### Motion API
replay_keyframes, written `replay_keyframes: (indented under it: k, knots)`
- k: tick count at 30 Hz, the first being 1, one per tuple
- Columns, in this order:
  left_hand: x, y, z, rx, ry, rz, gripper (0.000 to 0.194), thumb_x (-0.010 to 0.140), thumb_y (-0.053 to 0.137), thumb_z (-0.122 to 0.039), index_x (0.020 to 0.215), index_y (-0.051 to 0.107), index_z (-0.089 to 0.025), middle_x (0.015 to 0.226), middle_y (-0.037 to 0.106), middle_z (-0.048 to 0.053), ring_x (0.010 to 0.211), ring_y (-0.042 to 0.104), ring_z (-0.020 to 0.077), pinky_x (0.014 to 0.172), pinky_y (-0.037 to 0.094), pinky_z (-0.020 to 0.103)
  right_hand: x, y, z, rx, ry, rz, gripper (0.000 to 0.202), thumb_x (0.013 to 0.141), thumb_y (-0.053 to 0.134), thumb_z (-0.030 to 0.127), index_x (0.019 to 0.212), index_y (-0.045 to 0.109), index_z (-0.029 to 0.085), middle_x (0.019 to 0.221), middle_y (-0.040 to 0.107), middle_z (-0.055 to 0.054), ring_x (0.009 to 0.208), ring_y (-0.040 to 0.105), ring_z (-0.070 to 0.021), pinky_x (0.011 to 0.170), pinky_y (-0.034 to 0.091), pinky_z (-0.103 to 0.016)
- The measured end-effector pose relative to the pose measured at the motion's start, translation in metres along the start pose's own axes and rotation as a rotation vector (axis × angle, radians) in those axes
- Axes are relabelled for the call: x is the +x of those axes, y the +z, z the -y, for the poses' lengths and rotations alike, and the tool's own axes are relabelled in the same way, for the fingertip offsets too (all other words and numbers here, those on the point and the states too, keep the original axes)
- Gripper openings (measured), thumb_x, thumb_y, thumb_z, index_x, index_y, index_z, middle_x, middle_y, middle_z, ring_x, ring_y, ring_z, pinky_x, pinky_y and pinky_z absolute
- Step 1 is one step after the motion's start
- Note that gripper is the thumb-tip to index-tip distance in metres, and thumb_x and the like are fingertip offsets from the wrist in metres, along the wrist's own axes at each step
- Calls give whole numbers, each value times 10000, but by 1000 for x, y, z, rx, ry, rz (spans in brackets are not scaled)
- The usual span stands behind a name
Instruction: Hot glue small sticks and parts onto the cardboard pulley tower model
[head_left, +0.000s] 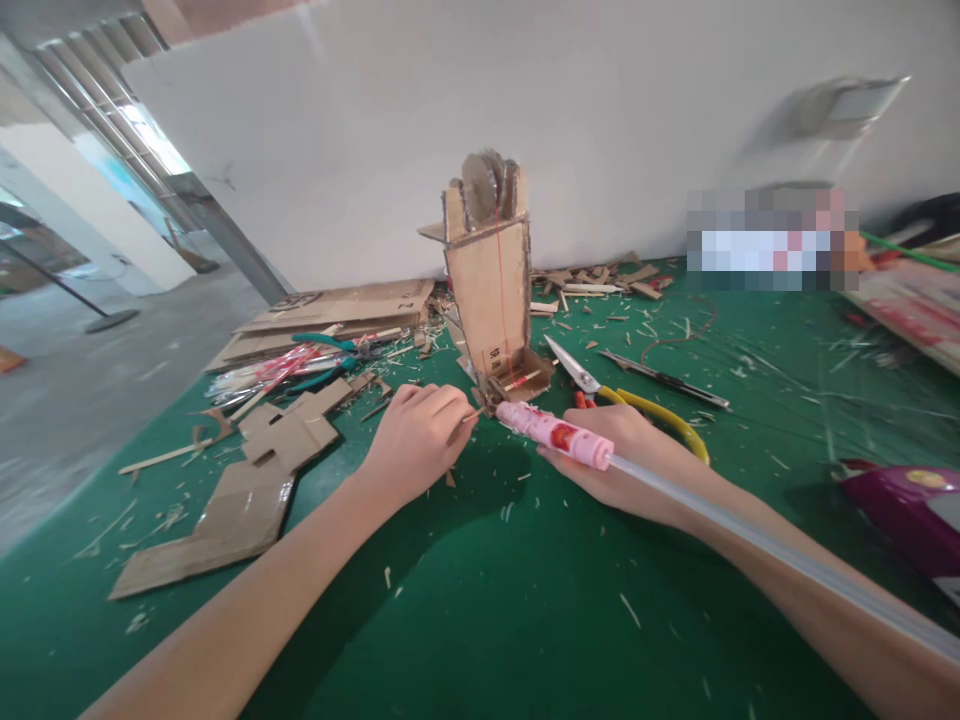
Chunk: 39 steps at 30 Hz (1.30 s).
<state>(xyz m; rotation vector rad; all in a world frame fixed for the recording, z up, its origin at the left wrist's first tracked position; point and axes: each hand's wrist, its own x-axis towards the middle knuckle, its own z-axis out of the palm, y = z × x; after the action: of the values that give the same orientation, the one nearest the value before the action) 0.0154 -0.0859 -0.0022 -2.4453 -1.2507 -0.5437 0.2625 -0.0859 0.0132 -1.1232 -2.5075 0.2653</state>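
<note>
My right hand (626, 455) is wrapped round a pink hot glue gun (551, 433) with a long clear glue stick (720, 510) running out of its back. The gun's nozzle end meets the lower left corner of an upright cardboard model (489, 290). On top of the model are round cardboard discs (480, 188); a red string (501, 290) hangs down its front into a small cardboard tray (536, 375) at the base. My left hand (421, 435) is closed, pinching a thin wooden stick (471, 415) near that same corner. The exact contact at the nozzle is too small to make out.
Yellow-handled scissors (622, 395) and a utility knife (664, 380) lie right of the model. Teal-handled pliers (330, 360), cut cardboard pieces (244, 500) and wrapped sticks (262, 375) lie left. A purple object (900, 515) sits at the right edge. Scraps litter the green table (480, 610).
</note>
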Motion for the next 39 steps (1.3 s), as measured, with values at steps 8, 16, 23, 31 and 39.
replay_keyframes:
  k: [8,16,23,31,39]
  knots:
    - [1,-3,2,23,34,-24,188,945,456,-259,871,614,-188,942,679,8,827,579,144,751,350,333,0,-1,0,11,3,18,302,867,439,298,591,362,205,545,479,7,483,433,-96,493,237,-276]
    - [1,-4,5,39,37,-44,175,947,459,-249,913,623,-199,980,680,3,848,586,143,760,349,335,-1,-1,-1,16,41,51,308,873,433,329,600,362,204,568,495,5,520,454,-104,515,259,-272]
    - [2,-4,7,76,11,-27,195,953,440,-247,908,624,-198,984,684,0,820,583,141,753,348,339,0,-4,2,68,46,33,329,870,440,335,575,373,205,544,498,5,484,449,-99,490,266,-265]
    - [2,2,12,129,4,6,220,961,417,-241,895,622,-197,984,678,8,843,580,153,750,342,346,0,-5,2,98,79,1,321,869,451,366,593,404,210,554,512,9,493,466,-105,492,298,-259]
    - [2,5,11,97,-5,7,224,967,405,-250,914,613,-188,988,676,8,856,587,153,752,345,342,1,-8,5,165,107,-23,289,862,472,348,613,419,213,567,512,24,485,447,-97,499,332,-247]
